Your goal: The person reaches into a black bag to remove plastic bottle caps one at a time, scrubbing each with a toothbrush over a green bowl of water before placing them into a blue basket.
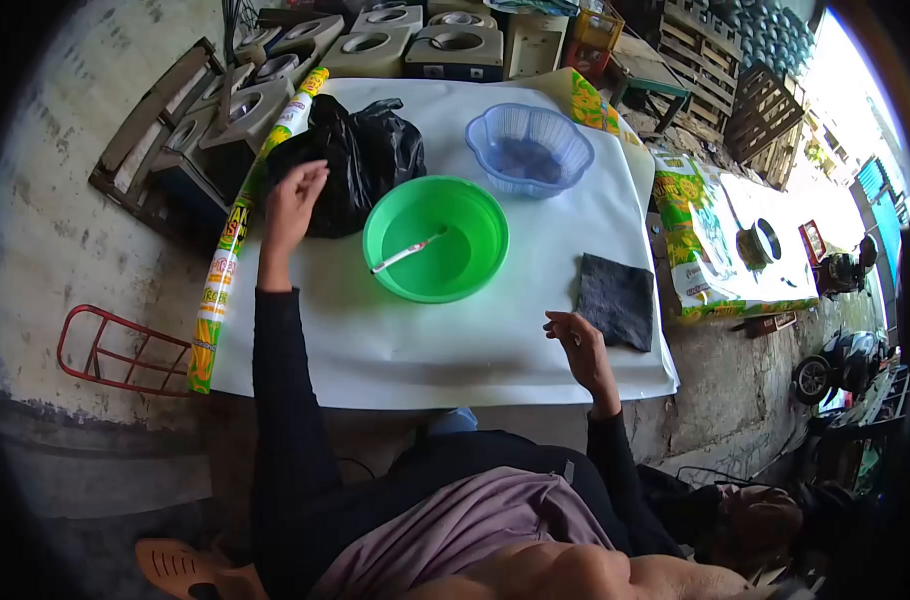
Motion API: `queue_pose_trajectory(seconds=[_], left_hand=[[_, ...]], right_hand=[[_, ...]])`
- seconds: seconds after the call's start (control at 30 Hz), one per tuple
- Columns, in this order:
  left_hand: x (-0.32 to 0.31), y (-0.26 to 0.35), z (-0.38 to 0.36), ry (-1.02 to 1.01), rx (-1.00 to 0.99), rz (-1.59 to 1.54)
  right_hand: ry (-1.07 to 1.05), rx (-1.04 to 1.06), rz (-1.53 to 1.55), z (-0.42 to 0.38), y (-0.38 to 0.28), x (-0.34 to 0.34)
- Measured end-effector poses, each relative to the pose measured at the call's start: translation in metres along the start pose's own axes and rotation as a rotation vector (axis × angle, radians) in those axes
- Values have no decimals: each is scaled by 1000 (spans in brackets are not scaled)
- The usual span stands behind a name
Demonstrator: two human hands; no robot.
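Observation:
My left hand (295, 203) is at the near left side of a black plastic bag (347, 165), its fingers loosely bent and overlapping the bag in this view; nothing shows in them. My right hand (581, 348) hovers over the right front of the white-covered table (455, 360), fingers half curled and apart, holding nothing. Beside it lies a dark grey folded cloth (615, 302). Between the hands stands a green basin (435, 282), with a white-handled toothbrush (407, 253) in it. Behind the basin, to the right, sits a blue translucent plastic basket (530, 150) with a scalloped rim.
A long roll of colourful printed wrapper (231, 240) runs along the table's left edge. Several clay-coloured stove blocks (455, 45) stand behind the table. To the right, another covered table (740, 240) carries a metal ring (760, 243). A red metal frame (125, 350) is at the left.

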State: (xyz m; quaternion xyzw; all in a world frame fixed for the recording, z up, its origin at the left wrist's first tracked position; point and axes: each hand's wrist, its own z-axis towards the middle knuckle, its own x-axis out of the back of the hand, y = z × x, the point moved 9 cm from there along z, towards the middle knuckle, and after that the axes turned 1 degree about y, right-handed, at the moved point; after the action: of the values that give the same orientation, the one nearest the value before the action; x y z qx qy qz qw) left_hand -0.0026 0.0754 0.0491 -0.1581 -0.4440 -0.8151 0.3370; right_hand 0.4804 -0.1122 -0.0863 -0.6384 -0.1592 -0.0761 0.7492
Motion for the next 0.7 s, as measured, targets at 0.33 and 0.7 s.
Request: queue_pose_trajectory(seconds=[0.33,0.7], left_hand=[[-82,-195,109,-260,157,476],[-12,-116,57,-271,157,328]], right_hand=[[-9,16,-100,83,-21,8],[-253,483,-242,226,-149,-64]])
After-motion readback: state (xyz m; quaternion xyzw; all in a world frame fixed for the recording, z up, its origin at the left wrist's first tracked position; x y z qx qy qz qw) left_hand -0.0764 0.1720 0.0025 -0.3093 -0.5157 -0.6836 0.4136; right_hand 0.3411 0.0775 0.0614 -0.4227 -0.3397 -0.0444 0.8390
